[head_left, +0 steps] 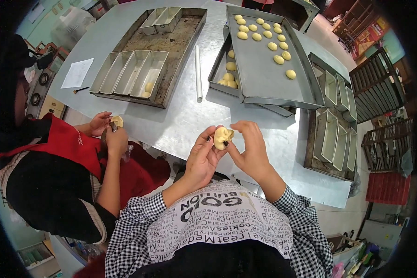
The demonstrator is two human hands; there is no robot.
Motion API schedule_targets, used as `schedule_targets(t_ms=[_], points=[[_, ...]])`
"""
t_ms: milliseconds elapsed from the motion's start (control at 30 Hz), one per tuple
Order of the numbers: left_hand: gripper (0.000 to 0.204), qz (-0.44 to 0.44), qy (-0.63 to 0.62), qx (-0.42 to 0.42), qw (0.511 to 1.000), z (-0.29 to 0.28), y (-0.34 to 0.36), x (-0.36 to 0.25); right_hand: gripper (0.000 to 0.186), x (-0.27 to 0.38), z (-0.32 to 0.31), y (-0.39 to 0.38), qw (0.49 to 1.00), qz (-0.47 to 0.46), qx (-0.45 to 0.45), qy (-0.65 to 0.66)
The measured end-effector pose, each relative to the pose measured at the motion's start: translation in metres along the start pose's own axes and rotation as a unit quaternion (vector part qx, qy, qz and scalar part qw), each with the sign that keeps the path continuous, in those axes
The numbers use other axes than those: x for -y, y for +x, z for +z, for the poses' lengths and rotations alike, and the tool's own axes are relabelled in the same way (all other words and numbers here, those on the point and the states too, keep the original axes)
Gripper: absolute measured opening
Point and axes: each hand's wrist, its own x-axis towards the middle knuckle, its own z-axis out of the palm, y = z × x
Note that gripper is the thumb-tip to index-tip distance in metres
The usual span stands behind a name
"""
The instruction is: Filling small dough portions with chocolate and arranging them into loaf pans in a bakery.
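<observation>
A pale yellow piece of dough [221, 143] with a dark filling showing in its opening is held up in front of my apron, over the near table edge. My left hand [202, 156] cups it from the left, fingers closed round its side. From the right, my right hand [254, 152] has its thumb against the dough by the filling, and its bent fingers curve over the edge. Beyond my hands, a grey tray [264, 69] carries several round dough balls [290, 74]. More dough balls [229, 78] sit in a tray partly hidden beneath it.
A worn baking tray [171, 55] with loaf tins [129, 72] stands at the far left. A white rod [198, 74] lies on the metal table [180, 132]. More loaf tins [336, 139] stand at right. A co-worker in a red apron [74, 139] handles dough at left.
</observation>
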Motion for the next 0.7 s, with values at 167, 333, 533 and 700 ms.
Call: schedule_targets(t_ms=[167,333,533,700], points=[[0.04,-0.008,-0.005,0.007,1.0,0.0,0.001,0.004,0.02,-0.006,-0.003,-0.003,0.995,-0.03,0.081,-0.044],[0.043,-0.032,-0.036,0.009,0.999,-0.006,0.003,0.007,0.023,-0.015,0.001,-0.007,0.982,-0.138,0.083,-0.099],[0.046,-0.006,0.005,0.018,1.0,-0.001,0.0,0.003,0.025,-0.003,-0.006,0.006,0.979,-0.119,0.132,-0.103],[0.046,-0.035,-0.036,-0.02,0.999,-0.004,0.001,0.004,0.029,-0.017,-0.003,0.006,0.956,-0.177,0.206,-0.115]])
